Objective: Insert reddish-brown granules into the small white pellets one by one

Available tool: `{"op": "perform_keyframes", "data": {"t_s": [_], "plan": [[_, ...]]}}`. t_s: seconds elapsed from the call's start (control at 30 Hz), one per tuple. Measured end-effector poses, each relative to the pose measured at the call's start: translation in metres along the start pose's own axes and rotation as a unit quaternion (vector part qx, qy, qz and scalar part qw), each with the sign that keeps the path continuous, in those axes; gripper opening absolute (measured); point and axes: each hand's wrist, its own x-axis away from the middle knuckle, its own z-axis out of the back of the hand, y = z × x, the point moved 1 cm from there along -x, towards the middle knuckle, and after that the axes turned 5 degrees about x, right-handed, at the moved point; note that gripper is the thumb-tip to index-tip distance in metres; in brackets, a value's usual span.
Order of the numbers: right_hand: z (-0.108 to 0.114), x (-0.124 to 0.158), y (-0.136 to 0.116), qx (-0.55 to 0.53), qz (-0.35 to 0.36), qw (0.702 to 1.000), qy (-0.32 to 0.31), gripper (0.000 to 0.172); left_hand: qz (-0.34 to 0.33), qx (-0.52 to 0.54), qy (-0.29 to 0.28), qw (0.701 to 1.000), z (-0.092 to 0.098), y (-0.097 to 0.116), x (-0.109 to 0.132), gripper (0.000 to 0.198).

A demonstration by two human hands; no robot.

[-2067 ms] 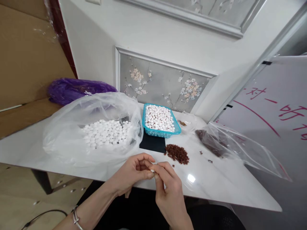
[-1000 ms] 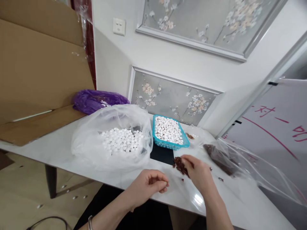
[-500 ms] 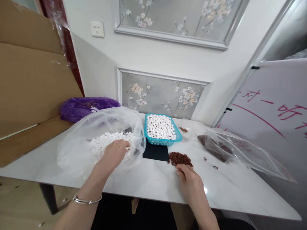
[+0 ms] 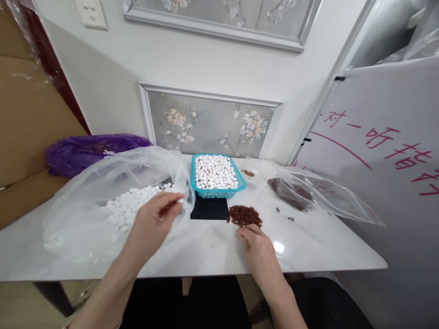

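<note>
My left hand (image 4: 156,219) is raised at the mouth of a clear plastic bag (image 4: 68,219) that holds many small white balls (image 4: 126,205). Thumb and forefinger pinch one white ball (image 4: 180,200). My right hand (image 4: 259,246) rests at the near edge of a pile of small reddish-brown pieces (image 4: 245,214), its fingertips pinched together; what is between them, if anything, is too small to make out. Behind both hands stands a turquoise plastic basket (image 4: 242,185), filled with white balls showing brown bits among them.
A black flat piece (image 4: 209,209) lies in front of the basket. At the right is a clear zip bag (image 4: 329,194) with brown contents, near a few loose brown bits. A purple bag (image 4: 92,153) sits back left, beside cardboard (image 4: 27,114). A whiteboard (image 4: 377,183) borders the right.
My left hand has come up out of the white balls and moved right to the bag's mouth, with one ball in its fingertips. My right hand stays by the brown pile. The camera view has shifted.
</note>
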Motion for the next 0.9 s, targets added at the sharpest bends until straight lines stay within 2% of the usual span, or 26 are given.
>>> {"op": "perform_keyframes", "data": {"t_s": [0.07,0.13,0.2,0.33,0.43,0.57,0.63,0.73,0.9], "plan": [[0.001,0.0,-0.002,0.045,-0.022,0.999,-0.018,0.026,0.061,0.142,-0.077,0.985,-0.017,0.01,0.015,0.02],[0.004,0.0,-0.003,0.058,-0.038,0.997,-0.016,0.023,0.132,0.268,-0.16,0.941,-0.036,0.015,0.029,0.019],[0.006,0.002,-0.002,0.067,-0.046,0.997,-0.017,0.022,0.184,0.36,-0.207,0.891,-0.054,0.014,0.039,0.017],[0.009,0.007,0.001,0.057,-0.04,0.998,-0.005,0.019,0.257,0.484,-0.223,0.806,-0.073,0.006,0.047,0.014],[0.012,0.01,-0.003,-0.068,-0.027,0.997,0.026,0.017,0.293,0.539,-0.22,0.758,-0.076,-0.001,0.049,0.014],[0.02,0.014,-0.021,-0.302,-0.054,0.952,0.008,0.016,0.325,0.562,-0.216,0.73,-0.076,-0.007,0.051,0.016],[0.024,0.017,-0.033,-0.368,-0.042,0.929,-0.014,0.013,0.335,0.573,-0.211,0.717,-0.076,-0.01,0.052,0.017],[0.026,0.02,-0.048,-0.405,-0.028,0.914,-0.029,0.008,0.342,0.588,-0.206,0.703,-0.075,-0.013,0.053,0.019],[0.021,0.024,-0.053,-0.44,-0.028,0.897,-0.024,0.014,0.348,0.594,-0.2,0.697,-0.074,-0.013,0.052,0.019]]}}
